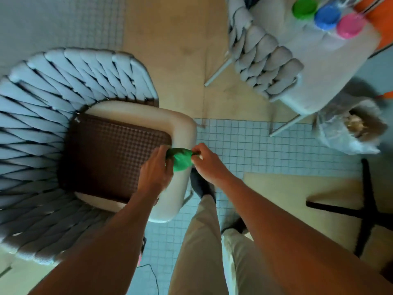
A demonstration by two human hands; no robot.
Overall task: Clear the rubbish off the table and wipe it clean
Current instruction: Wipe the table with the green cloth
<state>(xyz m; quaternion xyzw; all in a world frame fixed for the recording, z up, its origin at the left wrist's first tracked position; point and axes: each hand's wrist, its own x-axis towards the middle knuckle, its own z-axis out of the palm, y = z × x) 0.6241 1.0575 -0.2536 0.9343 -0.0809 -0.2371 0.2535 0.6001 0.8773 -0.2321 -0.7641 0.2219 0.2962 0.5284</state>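
A small green cloth [181,160], bunched up, hangs between both my hands over the front corner of a chair seat. My left hand [156,168] grips its left end and my right hand [205,161] pinches its right end. At the right a clear plastic bag [331,133] with brownish scraps inside stands on the floor. The table itself is not in view.
A woven grey chair [42,116] with a brown cushion [106,154] fills the left. A second chair [276,60] at the top right carries green, blue and pink lids [327,14]. A black stand base [365,209] lies at the right. My legs stand on the tiled floor [255,150].
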